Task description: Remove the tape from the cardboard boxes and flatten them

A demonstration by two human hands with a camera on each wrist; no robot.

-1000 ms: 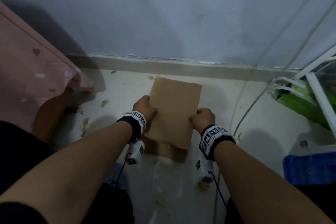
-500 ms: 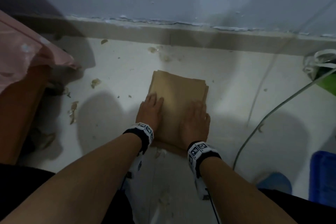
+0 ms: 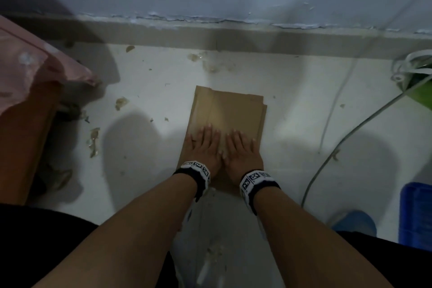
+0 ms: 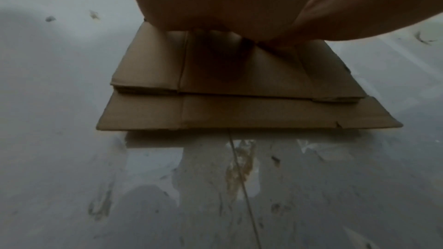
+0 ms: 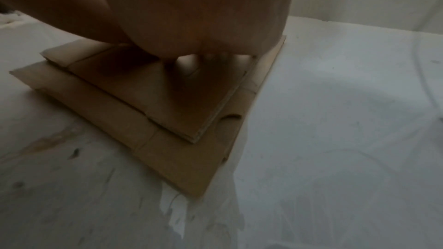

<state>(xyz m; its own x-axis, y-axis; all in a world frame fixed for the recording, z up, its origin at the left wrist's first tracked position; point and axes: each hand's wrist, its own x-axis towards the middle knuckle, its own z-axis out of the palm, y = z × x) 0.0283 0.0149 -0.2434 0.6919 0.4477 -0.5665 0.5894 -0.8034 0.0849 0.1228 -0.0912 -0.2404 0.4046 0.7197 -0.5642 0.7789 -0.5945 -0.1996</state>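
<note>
now pressing side by side, fingers flat, left hand [image 3: 203,147] and right hand [image 3: 243,151] on flattened brown cardboard stack [image 3: 228,110]; uneven pressure risks sliding layers.

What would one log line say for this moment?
step: flatten | left hand: flat, pressing cardboard | right hand: flat, pressing cardboard | cardboard: stacked on floor | tape: none seen

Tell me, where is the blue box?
In the head view, the blue box sits on the floor at the far right edge, right of the right hand and the cardboard.
</note>
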